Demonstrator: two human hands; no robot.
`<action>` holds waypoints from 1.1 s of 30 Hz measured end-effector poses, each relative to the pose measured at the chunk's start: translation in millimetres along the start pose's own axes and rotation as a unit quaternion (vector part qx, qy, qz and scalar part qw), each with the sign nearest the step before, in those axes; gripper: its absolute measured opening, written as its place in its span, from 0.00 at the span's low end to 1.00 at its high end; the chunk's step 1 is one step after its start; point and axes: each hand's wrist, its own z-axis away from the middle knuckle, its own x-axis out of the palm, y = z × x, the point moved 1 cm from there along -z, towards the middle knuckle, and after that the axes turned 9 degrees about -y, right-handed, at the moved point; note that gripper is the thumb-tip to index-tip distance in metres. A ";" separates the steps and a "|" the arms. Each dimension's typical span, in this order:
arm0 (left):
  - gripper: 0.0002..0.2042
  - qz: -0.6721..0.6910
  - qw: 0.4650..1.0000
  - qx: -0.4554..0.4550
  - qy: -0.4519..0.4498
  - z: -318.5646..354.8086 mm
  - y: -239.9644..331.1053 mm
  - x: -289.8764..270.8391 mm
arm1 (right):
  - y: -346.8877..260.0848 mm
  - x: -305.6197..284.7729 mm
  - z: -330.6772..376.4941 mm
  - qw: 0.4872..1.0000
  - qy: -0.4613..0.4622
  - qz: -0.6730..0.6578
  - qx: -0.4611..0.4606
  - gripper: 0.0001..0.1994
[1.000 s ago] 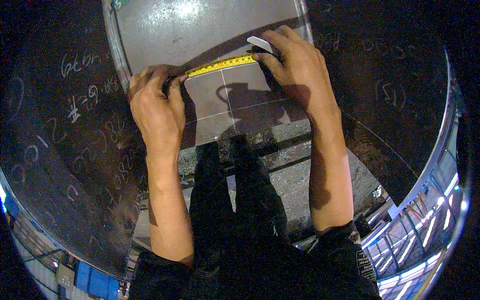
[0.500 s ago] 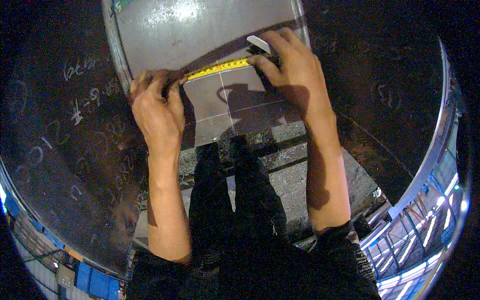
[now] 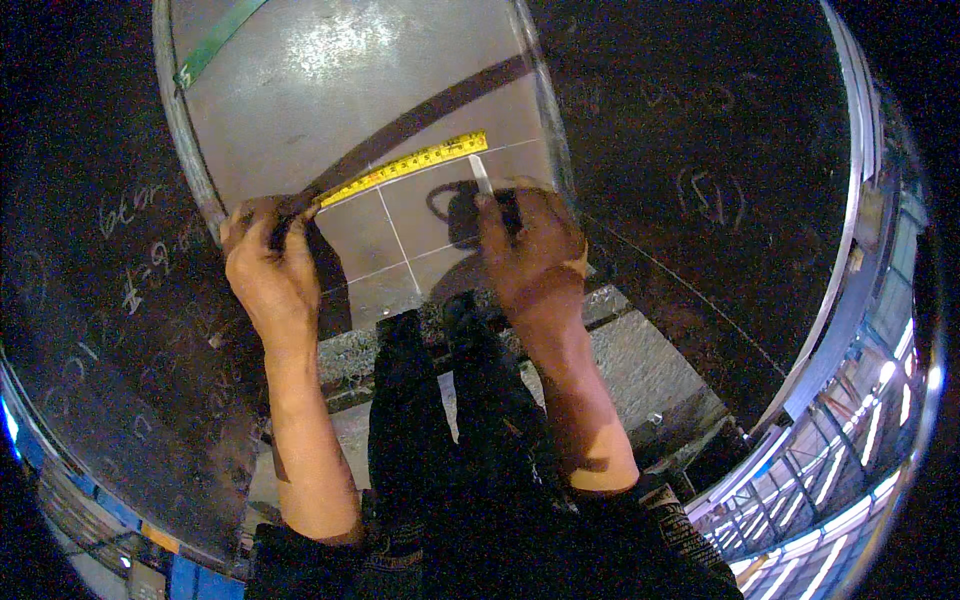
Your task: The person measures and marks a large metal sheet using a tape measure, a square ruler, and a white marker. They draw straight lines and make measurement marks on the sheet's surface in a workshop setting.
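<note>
A yellow tape measure blade [image 3: 410, 163] lies slantwise across a grey metal plate [image 3: 240, 130], its far right end free. My left hand [image 3: 270, 265] pinches the blade's left end at the plate's left edge; no tape case shows. My right hand [image 3: 535, 240], in shadow, is closed around a flat white marking stick [image 3: 481, 172], which looks like chalk or soapstone. The stick's tip is on the plate just below the blade's right end. Thin white lines [image 3: 397, 225] cross on the plate beneath the blade.
Large dark steel sheets with chalk writing [image 3: 130, 240] [image 3: 680, 250] lie on both sides. A green strip [image 3: 222, 42] crosses the plate's far left corner. My legs [image 3: 410, 400] are below, beside a rough grey block [image 3: 640, 370]. Shed framing [image 3: 830, 440] shows at right.
My right hand has let go of the blade and moved down and left, bringing the white stick's tip to the plate by the blade's end. The left hand still pinches the blade; the view has shifted.
</note>
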 end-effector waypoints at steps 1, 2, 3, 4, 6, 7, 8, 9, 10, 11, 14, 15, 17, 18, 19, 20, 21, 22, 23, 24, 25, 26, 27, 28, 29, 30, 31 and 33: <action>0.06 0.004 1.000 -0.010 -0.003 -0.2 -0.2 -2.7 | -2.2 0.3 0.0 1.000 -0.003 0.007 -0.004 0.08; 0.06 0.009 1.000 -0.020 -0.007 -0.5 -1.7 -4.8 | -4.2 1.9 0.6 1.000 -0.006 -0.003 -0.006 0.08; 0.06 0.014 0.999 -0.030 -0.011 -0.6 -3.4 -6.4 | -5.9 3.6 1.3 1.000 -0.010 -0.013 -0.009 0.09; 0.06 0.020 0.999 -0.031 -0.014 -0.4 -5.4 -7.6 | -7.2 4.7 2.1 1.000 -0.013 -0.023 -0.011 0.09; 0.06 0.032 0.999 -0.035 -0.020 -1.7 -7.2 -9.4 | -10.8 2.2 0.2 0.999 -0.024 -0.038 -0.007 0.09; 0.06 0.031 0.999 -0.038 -0.022 -2.7 -5.9 -11.2 | -12.7 0.9 -0.8 0.999 -0.030 -0.045 -0.005 0.09; 0.06 0.031 0.998 -0.040 -0.024 -3.3 -3.0 -13.4 | -13.9 0.1 -1.1 0.998 -0.029 -0.053 0.001 0.09; 0.05 0.030 0.998 -0.043 -0.026 -3.6 -1.2 -14.7 | -15.2 -0.2 -1.4 0.998 -0.028 -0.062 0.006 0.09; 0.05 0.031 0.998 -0.040 -0.025 -3.2 -2.1 -14.7 | -15.6 -0.5 -1.5 0.997 -0.027 -0.070 0.011 0.09; 0.05 0.033 0.998 -0.037 -0.025 -3.3 -6.1 -14.5 | -16.3 0.2 -1.7 0.997 -0.024 -0.069 0.002 0.09; 0.05 0.039 0.998 -0.032 -0.024 -4.3 -9.8 -15.5 | -17.4 1.8 -1.8 0.998 -0.016 -0.062 -0.020 0.09; 0.05 0.041 0.998 -0.032 -0.023 -4.4 -9.8 -16.0 | -17.2 2.4 -1.7 0.998 -0.013 -0.058 -0.023 0.09; 0.05 0.039 0.998 -0.034 -0.023 -4.0 -11.1 -15.9 | -17.1 3.2 -1.8 0.998 -0.013 -0.058 -0.019 0.09; 0.05 0.039 0.998 -0.035 -0.023 -3.8 -11.6 -15.8 | -17.0 3.7 -2.1 0.998 -0.015 -0.061 -0.013 0.09; 0.05 0.037 0.998 -0.036 -0.023 -3.9 -10.9 -16.1 | -16.8 4.2 -2.3 0.998 -0.018 -0.064 -0.007 0.09; 0.05 0.036 0.998 -0.038 -0.022 -6.0 -9.1 -18.5 | -18.2 3.6 -3.3 0.998 -0.016 -0.059 -0.009 0.09; 0.05 0.034 0.998 -0.039 -0.022 -7.8 -8.0 -20.5 | -19.2 3.4 -4.1 0.998 -0.014 -0.053 -0.012 0.09; 0.05 0.036 0.998 -0.036 -0.024 -9.4 -7.9 -22.2 | -20.1 3.3 -4.8 0.999 -0.012 -0.047 -0.015 0.09; 0.05 0.037 0.998 -0.033 -0.025 -9.3 -8.0 -22.4 | -19.4 4.5 -4.1 0.999 -0.003 -0.047 -0.021 0.10; 0.05 0.039 0.998 -0.030 -0.026 -9.2 -8.1 -22.4 | -18.9 6.3 -3.4 0.999 0.005 -0.046 -0.026 0.10; 0.05 0.040 0.998 -0.031 -0.025 -9.2 -8.3 -22.1 | -19.3 7.4 -3.0 0.998 0.014 -0.045 -0.031 0.10; 0.05 0.041 0.998 -0.031 -0.025 -9.4 -8.7 -22.0 | -22.4 8.3 -2.8 0.998 0.026 -0.029 -0.042 0.10; 0.05 0.042 0.998 -0.031 -0.024 -9.7 -8.6 -22.0 | -26.5 9.2 -2.0 0.998 0.038 -0.012 -0.053 0.09; 0.05 0.038 0.998 -0.030 -0.025 -10.4 -7.4 -22.4 | -29.6 8.2 -0.8 0.997 0.050 0.004 -0.064 0.09; 0.05 0.034 0.999 -0.032 -0.025 -10.0 -7.3 -22.3 | -36.6 -1.1 0.0 0.999 -0.030 0.030 -0.002 0.08; 0.05 0.029 0.999 -0.034 -0.024 -10.4 -6.7 -22.8 | -52.5 -24.3 0.8 0.991 -0.110 0.055 0.060 0.08; 0.05 0.031 0.999 -0.032 -0.019 -10.3 -8.0 -21.8 | -67.9 -46.4 3.3 0.972 -0.187 0.080 0.120 0.07; 0.05 0.034 0.999 -0.030 -0.019 -8.4 -7.4 -21.5 | -89.9 -82.1 16.1 0.973 -0.170 0.150 0.038 0.07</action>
